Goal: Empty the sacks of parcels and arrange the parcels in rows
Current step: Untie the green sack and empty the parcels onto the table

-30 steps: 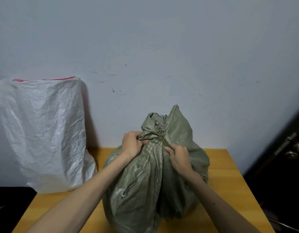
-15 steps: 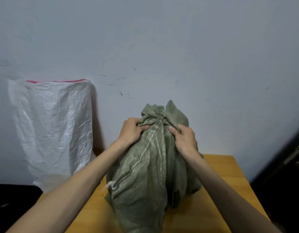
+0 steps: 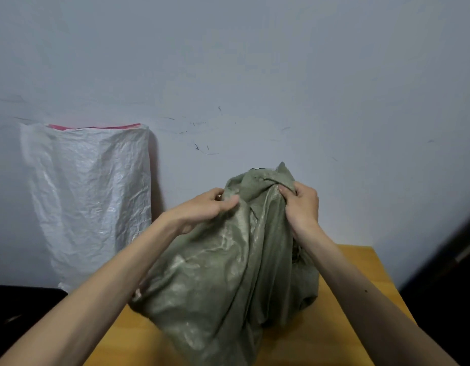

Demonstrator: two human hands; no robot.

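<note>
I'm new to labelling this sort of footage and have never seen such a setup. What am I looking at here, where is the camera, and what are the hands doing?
There is no machine here: a person wears a wide-angle camera on the head, looking forward and down, so the two bare arms reaching in from the bottom are their own. On the wooden table stands a green woven sack, bulging as if full. The left hand and right hand both grip the bunched fabric at its top, seemingly working the mouth open. No parcels show yet. A white sack with a pink rim stands against the wall at the left; its base is partly hidden.
</note>
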